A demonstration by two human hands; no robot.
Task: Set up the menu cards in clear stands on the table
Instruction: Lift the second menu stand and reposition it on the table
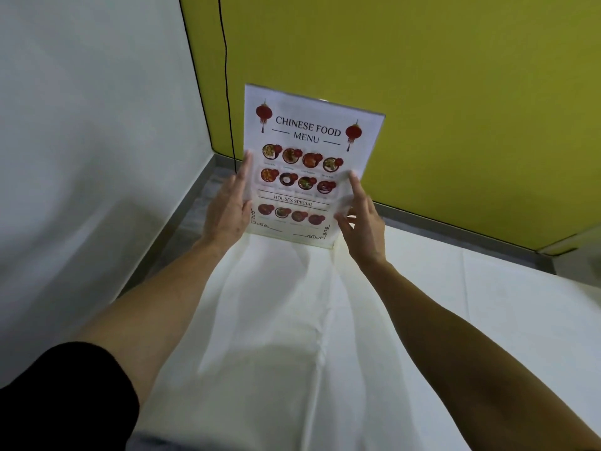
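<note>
A white "Chinese Food Menu" card [309,164] sits inside a clear stand [328,244] that is upright on the far part of the white tablecloth [292,320], close to the wall corner. My left hand [227,209] lies along the stand's left edge, thumb in front and fingers stretched up the side. My right hand [361,222] holds the right edge, index finger up along it and thumb on the front face. The stand's base touches the cloth. Both forearms reach in from below.
A yellow-green wall [439,92] rises right behind the stand and a white wall [81,141] runs along the left. A black cable [226,76] hangs down the corner. A grey ledge [455,229] borders the table's far edge. The cloth is creased in long folds.
</note>
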